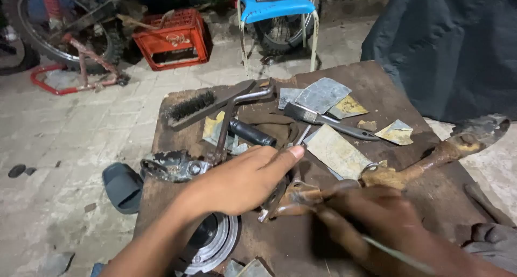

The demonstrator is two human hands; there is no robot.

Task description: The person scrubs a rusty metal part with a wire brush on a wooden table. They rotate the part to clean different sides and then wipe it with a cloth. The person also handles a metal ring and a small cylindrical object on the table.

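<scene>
My left hand (242, 180) lies flat with fingers stretched out, pressing down on the near end of a long rusty metal part (431, 158) that runs across the wooden bench (377, 80) toward the right. My right hand (377, 218), blurred, is closed around a thin pale rod (401, 254), its fingers right at the part's rusty end (296, 199). The two hands almost touch there. What lies under my left palm is hidden.
On the bench lie a wire brush (188, 107), a paint brush (323, 120), a black grip (252, 132), sandpaper scraps (336, 150) and a round metal disc (215, 242). A sandal (123, 186), red crate (172, 37), blue stool (274, 8), wheel on a red stand (64, 34) and dark tarp (447, 45) surround it.
</scene>
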